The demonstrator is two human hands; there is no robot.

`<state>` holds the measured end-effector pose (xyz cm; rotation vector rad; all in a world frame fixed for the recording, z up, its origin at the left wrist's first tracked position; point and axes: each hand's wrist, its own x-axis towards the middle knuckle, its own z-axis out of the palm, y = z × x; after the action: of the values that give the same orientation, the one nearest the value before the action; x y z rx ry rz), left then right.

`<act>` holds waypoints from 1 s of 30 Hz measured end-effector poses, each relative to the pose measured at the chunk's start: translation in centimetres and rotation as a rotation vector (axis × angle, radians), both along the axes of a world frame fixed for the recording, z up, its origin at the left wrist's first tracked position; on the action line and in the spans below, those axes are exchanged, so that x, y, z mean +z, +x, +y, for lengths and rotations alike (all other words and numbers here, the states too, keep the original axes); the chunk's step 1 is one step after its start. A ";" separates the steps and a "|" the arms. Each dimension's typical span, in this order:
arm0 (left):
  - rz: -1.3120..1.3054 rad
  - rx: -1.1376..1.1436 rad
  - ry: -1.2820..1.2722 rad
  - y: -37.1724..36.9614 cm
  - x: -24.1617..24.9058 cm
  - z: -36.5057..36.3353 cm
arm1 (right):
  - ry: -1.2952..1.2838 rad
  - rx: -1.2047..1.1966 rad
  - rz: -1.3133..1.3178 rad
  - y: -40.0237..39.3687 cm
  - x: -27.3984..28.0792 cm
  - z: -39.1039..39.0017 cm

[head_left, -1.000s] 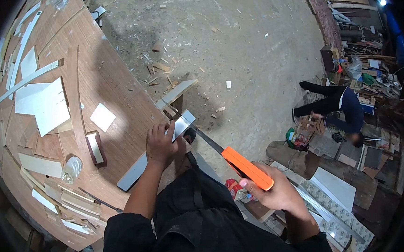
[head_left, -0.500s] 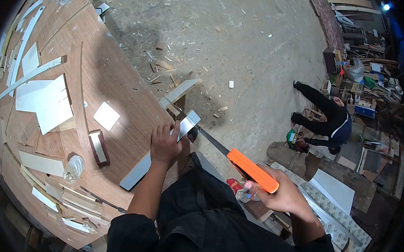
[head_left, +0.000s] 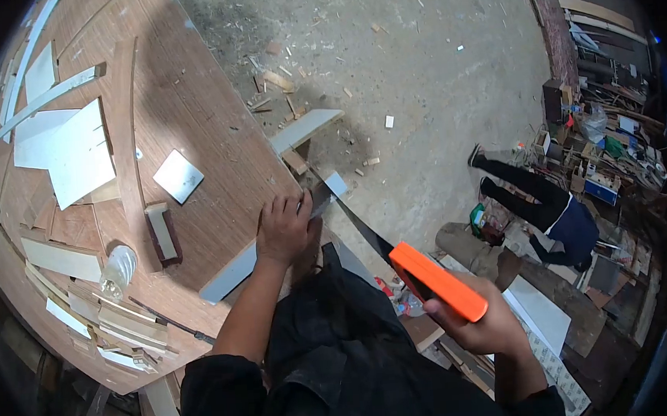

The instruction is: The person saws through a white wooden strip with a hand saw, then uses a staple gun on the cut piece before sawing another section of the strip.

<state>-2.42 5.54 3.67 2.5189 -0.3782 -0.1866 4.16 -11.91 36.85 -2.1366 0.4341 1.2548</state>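
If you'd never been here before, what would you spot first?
Probably the bright orange saw handle, held in the right hand just right of the middle. Its dark blade slants up and left across a pale board under the left hand, by the edge of the wooden table. Farther right, a person in dark clothes bends low.

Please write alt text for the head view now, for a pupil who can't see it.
A person's right hand grips an orange-handled saw, its blade across a pale strip at the edge of a wooden table, while the left hand rests on the strip. Pale pieces lie on the table; another person bends low at right.
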 end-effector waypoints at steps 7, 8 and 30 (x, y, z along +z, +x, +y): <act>-0.034 -0.017 0.021 -0.1 -0.3 0.0 | -0.048 -0.015 -0.202 -2.4 -0.6 -0.6; -0.046 0.000 0.008 -0.2 -0.4 -0.1 | -0.064 0.003 -0.151 -3.0 -0.6 -0.4; -0.017 -0.003 0.034 0.1 -0.1 -0.1 | 0.041 -0.168 -0.242 -4.8 -7.7 -1.5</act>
<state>-2.30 5.46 3.53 2.5554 -0.3885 -0.1736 -0.65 -13.44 29.12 -2.1349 0.4678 0.8914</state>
